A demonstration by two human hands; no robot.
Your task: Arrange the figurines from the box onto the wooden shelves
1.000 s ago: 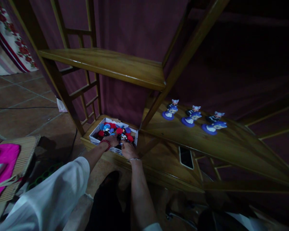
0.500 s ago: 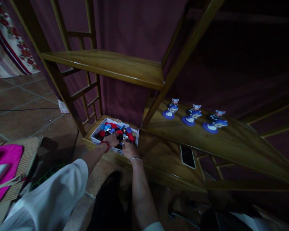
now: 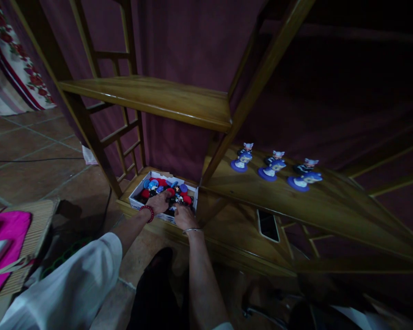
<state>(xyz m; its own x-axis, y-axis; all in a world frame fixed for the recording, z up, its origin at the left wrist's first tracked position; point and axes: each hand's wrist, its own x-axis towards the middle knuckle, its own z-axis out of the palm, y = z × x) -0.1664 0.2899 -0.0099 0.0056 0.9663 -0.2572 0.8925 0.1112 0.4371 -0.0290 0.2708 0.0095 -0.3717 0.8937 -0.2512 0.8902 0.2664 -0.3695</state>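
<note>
A shallow white cardboard box (image 3: 135, 201) stands on the low wooden ledge, filled with small figurines (image 3: 153, 184) in blue, black and white and with red and blue round bases. My left hand (image 3: 157, 203), with a red bead bracelet, reaches over the front wall; its fingers stretch among the figurines beside a red round base (image 3: 171, 192). Just right of it my right hand (image 3: 183, 216), wearing a silver bangle, dips in at the front, fingers bent together. Its fingertips are partly hidden, and what they hold, if anything, cannot be made out.
On the wooden shelf (image 3: 227, 185) to the right, several figurines (image 3: 271, 169) stand in pairs, the front ones on blue bases. A dark rectangular opening with a pale rim (image 3: 268, 225) lies below. A higher shelf (image 3: 147, 98) overhangs the box. Pink cloth (image 3: 12, 238) lies at left.
My left hand has shifted slightly left and its fingertips have moved deeper over the box, towards a red base. My right hand stays at the front of the box. The view has tilted a little.
</note>
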